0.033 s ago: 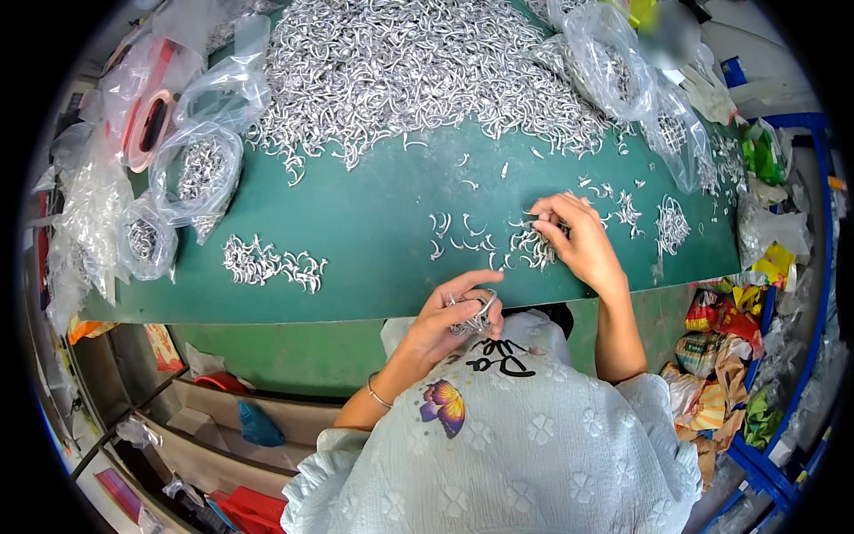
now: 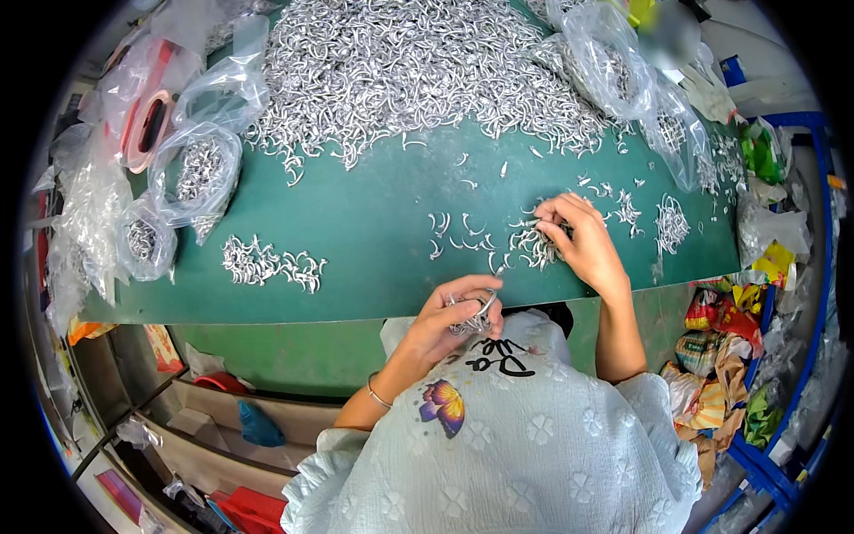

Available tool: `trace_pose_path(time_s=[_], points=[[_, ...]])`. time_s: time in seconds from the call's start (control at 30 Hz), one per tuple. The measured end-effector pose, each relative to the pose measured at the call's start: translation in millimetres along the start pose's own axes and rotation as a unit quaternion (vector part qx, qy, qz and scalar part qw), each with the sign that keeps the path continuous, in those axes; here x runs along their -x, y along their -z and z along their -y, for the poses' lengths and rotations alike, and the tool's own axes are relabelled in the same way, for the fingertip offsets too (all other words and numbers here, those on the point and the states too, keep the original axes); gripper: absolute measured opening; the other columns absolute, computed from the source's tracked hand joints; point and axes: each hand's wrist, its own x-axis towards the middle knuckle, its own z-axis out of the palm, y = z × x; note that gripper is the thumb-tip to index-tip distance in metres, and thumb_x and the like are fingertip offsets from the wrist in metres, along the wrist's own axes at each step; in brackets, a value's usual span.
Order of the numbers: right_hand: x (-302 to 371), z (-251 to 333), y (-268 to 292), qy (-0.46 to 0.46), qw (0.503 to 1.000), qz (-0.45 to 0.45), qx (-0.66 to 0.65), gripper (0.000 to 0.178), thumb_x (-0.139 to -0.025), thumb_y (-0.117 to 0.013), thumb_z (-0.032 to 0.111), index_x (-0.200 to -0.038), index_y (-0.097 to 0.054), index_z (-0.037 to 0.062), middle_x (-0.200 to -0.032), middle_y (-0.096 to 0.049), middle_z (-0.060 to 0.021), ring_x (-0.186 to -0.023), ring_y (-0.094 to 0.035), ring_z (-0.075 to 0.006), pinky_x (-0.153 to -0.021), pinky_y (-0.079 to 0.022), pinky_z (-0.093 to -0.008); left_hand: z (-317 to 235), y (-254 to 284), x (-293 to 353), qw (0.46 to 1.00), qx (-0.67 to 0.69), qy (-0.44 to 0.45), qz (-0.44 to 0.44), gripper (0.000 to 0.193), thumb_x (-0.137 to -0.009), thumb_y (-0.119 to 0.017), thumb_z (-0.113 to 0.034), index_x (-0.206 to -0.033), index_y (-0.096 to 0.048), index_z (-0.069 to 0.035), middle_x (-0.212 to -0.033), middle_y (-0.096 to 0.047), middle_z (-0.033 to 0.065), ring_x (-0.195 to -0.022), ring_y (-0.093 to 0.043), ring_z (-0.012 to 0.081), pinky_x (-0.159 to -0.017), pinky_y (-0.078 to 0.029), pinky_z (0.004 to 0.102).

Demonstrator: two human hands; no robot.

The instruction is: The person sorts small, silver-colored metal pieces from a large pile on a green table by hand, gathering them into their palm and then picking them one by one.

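Note:
My left hand (image 2: 436,325), in front of the table's near edge, is closed round several small curved silver metal pieces (image 2: 471,324). Its index finger is bent over them. My right hand (image 2: 583,249) is over a small pile of the same pieces (image 2: 532,247) on the green table (image 2: 374,214). Thumb and index finger are curled together at the pile; whether a piece is between them I cannot make out. Several loose curved pieces (image 2: 470,242) lie scattered between the hands.
A large heap of silver pieces (image 2: 400,71) covers the far table. Small clusters lie at the left (image 2: 271,264) and right (image 2: 672,225). Clear plastic bags (image 2: 200,169) with pieces stand at both sides, beside pink-handled scissors (image 2: 149,132). A blue-framed rack (image 2: 823,240) stands right.
My left index finger has bent down slightly toward the held pieces. The fingertips of my right hand have shifted a little to the right at the pile.

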Motion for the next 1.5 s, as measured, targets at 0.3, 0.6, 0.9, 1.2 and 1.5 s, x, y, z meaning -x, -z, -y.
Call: trace_pose_path(time_s=[0.3, 0.6, 0.9, 1.2, 1.5], points=[[11, -11, -3, 0.034, 0.994, -0.046, 0.091, 0.011, -0.074, -0.068, 0.006, -0.083, -0.061, 0.0061, -0.092, -0.056, -0.0043, -0.089, -0.05, -0.0239, -0.075, -0.034, -0.0353, 4, 4, -2, 0.997, 0.058, 0.017, -0.04, 0.029, -0.087, -0.057, -0.024, -0.1, -0.058, 0.002, -0.093, -0.061, 0.0201, -0.082, -0.063, 0.0318, -0.072, -0.054, 0.0417], [14, 0, -15, 0.055, 0.99, -0.054, 0.114, 0.009, -0.075, -0.066, 0.004, -0.081, -0.059, 0.004, -0.087, -0.055, -0.006, -0.086, -0.049, -0.0256, -0.075, -0.034, -0.0357, 8, 5, -5, 0.998, 0.05, 0.011, -0.04, 0.025, -0.09, -0.054, -0.023, -0.094, -0.058, 0.002, -0.093, -0.061, 0.0201, -0.084, -0.063, 0.0303, -0.072, -0.055, 0.0407], [18, -5, -21, 0.033, 0.981, -0.104, 0.163, 0.01, -0.077, -0.066, 0.009, -0.082, -0.058, 0.0058, -0.085, -0.051, -0.0065, -0.085, -0.048, -0.0261, -0.075, -0.033, -0.0368, 10, 5, -8, 0.996, 0.087, 0.002, -0.007, 0.024, -0.093, -0.052, -0.02, -0.101, -0.059, 0.001, -0.099, -0.062, 0.0168, -0.088, -0.064, 0.0254, -0.078, -0.057, 0.0376], [19, -2, -15, 0.052, 0.98, -0.123, 0.145, 0.011, -0.076, -0.067, 0.007, -0.081, -0.057, 0.006, -0.082, -0.051, -0.0063, -0.083, -0.048, -0.0243, -0.075, -0.033, -0.0369, 9, 4, -7, 0.996, 0.085, 0.002, -0.018, 0.027, -0.094, -0.051, -0.02, -0.106, -0.058, 0.003, -0.101, -0.062, 0.0176, -0.09, -0.065, 0.0263, -0.078, -0.057, 0.0375], [20, -5, -18, 0.061, 0.98, -0.094, 0.164, 0.017, -0.074, -0.067, 0.004, -0.088, -0.057, 0.005, -0.083, -0.052, -0.007, -0.084, -0.049, -0.0246, -0.078, -0.034, -0.0362, 10, 2, -5, 0.996, 0.081, -0.003, -0.026, 0.027, -0.093, -0.052, -0.02, -0.107, -0.058, 0.003, -0.099, -0.062, 0.0174, -0.09, -0.065, 0.0264, -0.078, -0.057, 0.0378]])
